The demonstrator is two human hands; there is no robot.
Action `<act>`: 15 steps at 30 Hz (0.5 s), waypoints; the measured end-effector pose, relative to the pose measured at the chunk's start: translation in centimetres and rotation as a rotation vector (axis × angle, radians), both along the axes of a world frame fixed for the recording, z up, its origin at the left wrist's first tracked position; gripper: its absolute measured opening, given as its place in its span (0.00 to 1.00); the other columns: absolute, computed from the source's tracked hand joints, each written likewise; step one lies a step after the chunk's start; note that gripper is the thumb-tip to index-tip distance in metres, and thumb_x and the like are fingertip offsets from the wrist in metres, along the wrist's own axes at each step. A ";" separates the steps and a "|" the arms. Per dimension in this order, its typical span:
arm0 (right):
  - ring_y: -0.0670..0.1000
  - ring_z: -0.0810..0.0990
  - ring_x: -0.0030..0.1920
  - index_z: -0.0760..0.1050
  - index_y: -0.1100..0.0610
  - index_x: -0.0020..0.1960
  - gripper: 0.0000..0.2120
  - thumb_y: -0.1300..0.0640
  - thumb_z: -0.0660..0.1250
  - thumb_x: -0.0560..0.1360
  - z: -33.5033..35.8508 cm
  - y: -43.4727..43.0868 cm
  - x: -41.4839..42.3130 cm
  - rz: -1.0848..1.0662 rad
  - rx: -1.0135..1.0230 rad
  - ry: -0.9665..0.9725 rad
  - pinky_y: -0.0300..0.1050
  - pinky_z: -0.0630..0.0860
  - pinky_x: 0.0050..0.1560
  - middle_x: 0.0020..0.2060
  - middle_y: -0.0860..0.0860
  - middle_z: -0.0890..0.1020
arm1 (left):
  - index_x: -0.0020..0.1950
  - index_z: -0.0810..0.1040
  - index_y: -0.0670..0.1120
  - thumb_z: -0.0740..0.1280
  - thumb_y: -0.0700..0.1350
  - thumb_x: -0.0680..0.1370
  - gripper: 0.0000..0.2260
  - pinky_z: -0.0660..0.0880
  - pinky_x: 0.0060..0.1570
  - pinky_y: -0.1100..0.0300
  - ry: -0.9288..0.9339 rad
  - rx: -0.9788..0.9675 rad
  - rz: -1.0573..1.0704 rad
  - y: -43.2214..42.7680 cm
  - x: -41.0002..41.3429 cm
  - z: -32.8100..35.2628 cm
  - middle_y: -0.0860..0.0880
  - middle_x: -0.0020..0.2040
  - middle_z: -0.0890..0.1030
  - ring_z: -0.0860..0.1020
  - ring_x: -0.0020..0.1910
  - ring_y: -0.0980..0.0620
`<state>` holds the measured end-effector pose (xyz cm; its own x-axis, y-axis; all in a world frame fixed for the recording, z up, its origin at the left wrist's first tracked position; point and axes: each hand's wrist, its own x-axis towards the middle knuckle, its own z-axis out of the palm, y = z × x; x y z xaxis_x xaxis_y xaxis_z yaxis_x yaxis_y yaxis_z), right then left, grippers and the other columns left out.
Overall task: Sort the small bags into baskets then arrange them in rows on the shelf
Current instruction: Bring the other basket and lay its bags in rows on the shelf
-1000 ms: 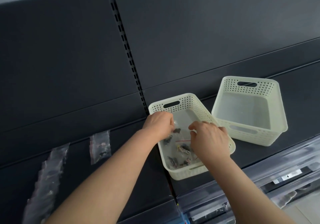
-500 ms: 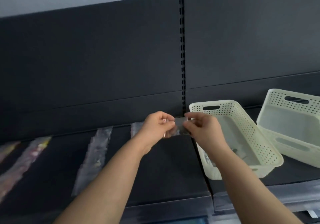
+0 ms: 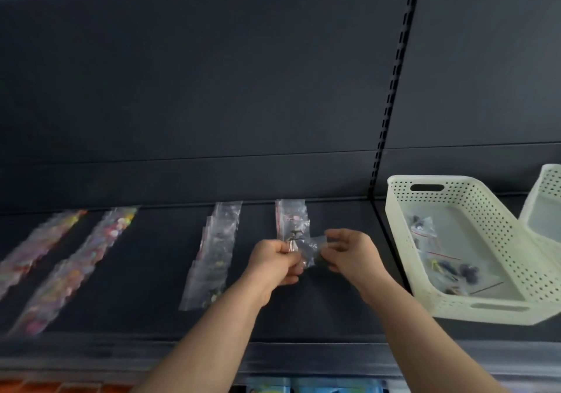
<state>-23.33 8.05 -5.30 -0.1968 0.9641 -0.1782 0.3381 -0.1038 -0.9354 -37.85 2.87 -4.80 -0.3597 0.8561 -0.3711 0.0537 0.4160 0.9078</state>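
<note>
Left hand (image 3: 273, 259) and right hand (image 3: 349, 253) pinch one small bag (image 3: 309, 250) between them. Three rows (image 3: 212, 256) lie leftward, and a fourth row (image 3: 291, 219) starts just beyond. The basket (image 3: 449, 307) rightward holds more.

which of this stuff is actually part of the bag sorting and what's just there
In the job: small bag pinched by left hand and right hand; short row behind it; longer rows; basket with loose bags; second basket; shelf.
Just there: slotted upright; back panel; coloured goods below the shelf, too blurred to identify.
</note>
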 end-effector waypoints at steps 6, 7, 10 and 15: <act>0.42 0.79 0.43 0.76 0.52 0.60 0.18 0.60 0.72 0.71 -0.5 0.4 -2.4 -0.051 0.125 -0.134 0.35 0.71 0.41 0.38 0.41 0.82 | 0.41 0.79 0.51 0.70 0.43 0.76 0.05 0.82 0.40 0.51 0.418 0.060 0.062 1.4 -2.1 -1.3 0.48 0.39 0.83 0.82 0.38 0.49; 0.40 0.79 0.42 0.76 0.52 0.59 0.17 0.60 0.72 0.71 -0.6 0.6 -2.9 -0.068 0.132 -0.134 0.33 0.70 0.40 0.37 0.41 0.81 | 0.41 0.78 0.52 0.71 0.44 0.75 0.05 0.82 0.42 0.49 0.464 0.066 0.071 1.9 -2.4 -1.4 0.50 0.39 0.83 0.82 0.40 0.49; 0.36 0.77 0.40 0.75 0.52 0.59 0.17 0.60 0.72 0.72 -1.0 1.1 -4.1 -0.115 0.150 -0.145 0.28 0.67 0.37 0.36 0.40 0.80 | 0.49 0.78 0.49 0.71 0.46 0.76 0.05 0.80 0.46 0.52 0.602 0.059 0.056 3.0 -3.0 -1.5 0.51 0.43 0.83 0.81 0.45 0.49; 0.37 0.77 0.38 0.74 0.52 0.59 0.17 0.61 0.72 0.72 -1.8 1.6 -5.4 -0.152 0.165 -0.184 0.28 0.67 0.36 0.37 0.42 0.80 | 0.59 0.74 0.47 0.70 0.48 0.76 0.13 0.76 0.46 0.56 0.726 0.009 0.007 4.3 -3.9 -2.5 0.49 0.49 0.83 0.80 0.50 0.48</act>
